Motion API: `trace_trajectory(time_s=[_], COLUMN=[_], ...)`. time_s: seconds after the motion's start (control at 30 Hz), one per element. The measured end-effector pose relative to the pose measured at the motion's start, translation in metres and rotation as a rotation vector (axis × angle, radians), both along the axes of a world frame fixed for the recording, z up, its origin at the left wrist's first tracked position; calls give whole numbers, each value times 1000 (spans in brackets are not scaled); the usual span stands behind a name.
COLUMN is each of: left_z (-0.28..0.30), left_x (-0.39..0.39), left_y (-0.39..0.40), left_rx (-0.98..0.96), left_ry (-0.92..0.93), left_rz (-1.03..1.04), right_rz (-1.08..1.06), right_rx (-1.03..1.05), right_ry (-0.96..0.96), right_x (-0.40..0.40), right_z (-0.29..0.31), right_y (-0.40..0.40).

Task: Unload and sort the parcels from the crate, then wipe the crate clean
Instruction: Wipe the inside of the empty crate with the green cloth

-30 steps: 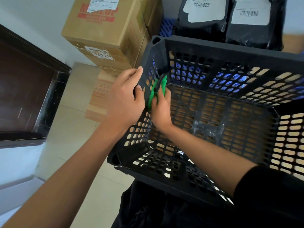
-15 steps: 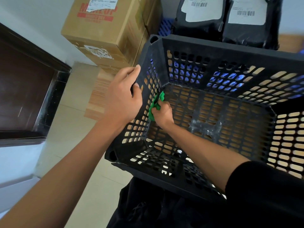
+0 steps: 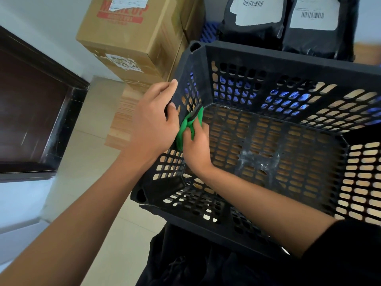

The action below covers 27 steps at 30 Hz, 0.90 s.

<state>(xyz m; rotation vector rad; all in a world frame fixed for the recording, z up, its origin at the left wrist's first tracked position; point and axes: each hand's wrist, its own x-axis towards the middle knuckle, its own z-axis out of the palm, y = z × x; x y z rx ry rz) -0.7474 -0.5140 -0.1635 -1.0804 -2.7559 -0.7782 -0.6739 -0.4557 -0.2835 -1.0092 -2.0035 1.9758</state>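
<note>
A dark wooden door [image 3: 31, 112] fills the far left, its frame meeting pale floor tiles [image 3: 86, 153] that run open toward the viewer. Next to the right, a stacked cardboard box [image 3: 127, 38] with red lettering and a torn label stands against the wall, just behind the crate's left corner. The person's left hand [image 3: 152, 124] grips the left wall of the black perforated crate [image 3: 268, 58] from outside, its fingers curled over the rim and its thumb pressed to the wall's inner face. Directly beside it, inside the crate, the right hand [image 3: 195, 145] bunches a green cloth [image 3: 186, 129], fingers curled round the wad and pressing it against the inner side of that same left wall, near the far-left corner where wall meets floor. The cloth sits between the two hands, with only the perforated wall separating it from the left palm. To the right, the crate's slotted floor lies open, marked by whitish smears [image 3: 259, 159] near its middle; no parcel is in it. Beyond the far rim, two black mailer bags [image 3: 288, 27] with white barcode labels stand upright side by side, a strip of blue plastic [image 3: 209, 32] showing between them and the box. Dark fabric [image 3: 195, 261] lies below the near rim.
</note>
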Motion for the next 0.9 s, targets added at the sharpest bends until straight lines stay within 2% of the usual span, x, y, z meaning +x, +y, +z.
trace_trajectory(time_s=[0.07,0.13,0.23,0.5,0.73,0.8,0.9], left_z=[0,0,0,3,3,4,4], left_x=[0,0,0,1,1,2,2], left_y=[0,0,0,0,0,0,0], left_rx=[-1,0,5,-12,3,-2,-12], left_ry=[4,-1,-16,-34,-45,-42,-54], left_rz=[-2,4,2,13,15,18,13], right_rz=[54,203,267,308,359,289,54], right_rx=[72,170,135,38,-111,-154,-155], right_ry=[-87,-237,-411,-400,-343,-266,-46], right_x=[-4,-9,-14,23,45,41,20], right_z=[-16,-34,-46,-40,-4,5,13], right_y=[-1,4,20,-2,-7,-1,15])
